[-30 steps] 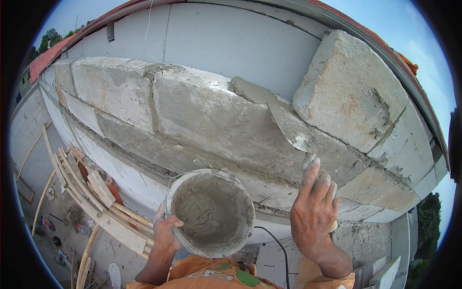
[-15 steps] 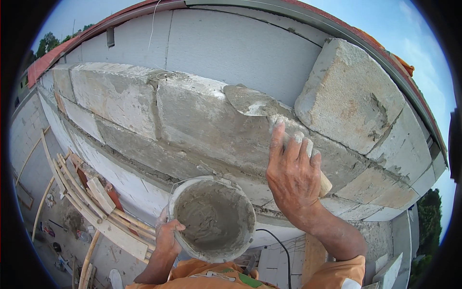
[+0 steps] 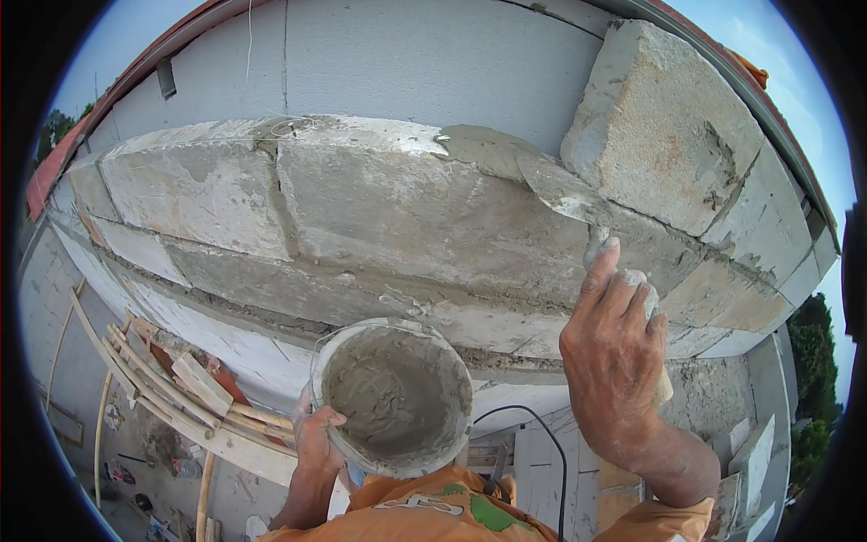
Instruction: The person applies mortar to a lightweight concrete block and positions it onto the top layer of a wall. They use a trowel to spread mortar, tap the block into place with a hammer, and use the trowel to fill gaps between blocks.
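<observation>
My right hand (image 3: 614, 339) is closed round the handle of a trowel (image 3: 562, 191). The trowel's blade rests at the wall's top edge, close to a large upright block (image 3: 664, 126). Left of the blade, a strip of wet mortar (image 3: 488, 149) lies along the top of the block course. My left hand (image 3: 316, 441) grips the rim of a bucket (image 3: 459, 420), its thumb over the edge. Grey mortar (image 3: 384, 388) coats the bucket's inside and fills its bottom. The bucket is held against the block wall (image 3: 406, 221), in front of my body.
A pale panel wall (image 3: 406, 59) rises behind the block wall, beneath a red roof edge (image 3: 54, 176). Bamboo poles and planks (image 3: 235, 452) lie below on the left. A black cable (image 3: 546, 425) hangs right of the bucket. Loose block pieces (image 3: 754, 461) stand at lower right.
My right hand and the trowel have moved right along the wall top, up to the large block. A mortar strip now shows where the blade was. The left hand still holds the bucket.
</observation>
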### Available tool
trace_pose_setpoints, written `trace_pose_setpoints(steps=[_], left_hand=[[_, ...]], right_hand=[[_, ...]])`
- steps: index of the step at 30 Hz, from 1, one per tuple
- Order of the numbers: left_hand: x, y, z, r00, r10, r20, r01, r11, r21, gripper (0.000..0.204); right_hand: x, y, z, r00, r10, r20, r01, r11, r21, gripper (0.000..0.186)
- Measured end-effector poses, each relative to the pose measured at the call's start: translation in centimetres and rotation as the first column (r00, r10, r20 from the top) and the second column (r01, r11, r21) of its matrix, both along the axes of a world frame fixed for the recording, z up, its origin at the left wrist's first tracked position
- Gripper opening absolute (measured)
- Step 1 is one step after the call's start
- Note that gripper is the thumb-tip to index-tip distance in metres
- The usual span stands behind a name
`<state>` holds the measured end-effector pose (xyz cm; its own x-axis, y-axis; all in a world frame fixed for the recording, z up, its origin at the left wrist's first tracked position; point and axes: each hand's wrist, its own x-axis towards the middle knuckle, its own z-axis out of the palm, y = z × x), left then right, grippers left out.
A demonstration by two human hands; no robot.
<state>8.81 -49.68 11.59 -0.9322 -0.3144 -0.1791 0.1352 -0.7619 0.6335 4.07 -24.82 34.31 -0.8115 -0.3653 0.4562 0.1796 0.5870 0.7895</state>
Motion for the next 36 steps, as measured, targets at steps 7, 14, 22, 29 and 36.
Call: trace_pose_setpoints(steps=[7, 14, 22, 29, 36], left_hand=[[-0.1, -0.8, -1.5, 1.000, -0.029, 0.007, 0.029, 0.998, 0.061, 0.073], [-0.6, 0.1, -1.2, 0.996, -0.091, 0.019, 0.088, 0.990, 0.110, 0.075], [-1.5, 0.2, -1.6, 0.992, -0.122, 0.039, 0.119, 0.989, 0.084, 0.072], [-2.2, -1.5, -0.3, 0.988, -0.150, 0.027, 0.145, 0.982, 0.122, 0.073], [-2.7, -3.9, 1.1, 0.968, -0.249, 0.017, 0.246, 0.965, 0.088, 0.073]], right_hand=[[2.7, 1.1, 0.8, 1.000, -0.018, -0.007, 0.016, 0.976, -0.218, 0.059], [-0.5, -0.4, 1.8, 0.990, 0.137, 0.022, -0.114, 0.892, -0.437, 0.052], [-6.0, -6.0, -1.1, 0.918, 0.397, 0.010, -0.383, 0.893, -0.237, 0.061], [1.3, -1.6, 1.6, 0.971, 0.229, 0.075, -0.208, 0.953, -0.220, 0.057], [-3.1, -3.9, 12.2, 0.976, 0.151, 0.157, -0.100, 0.951, -0.294, 0.044]])
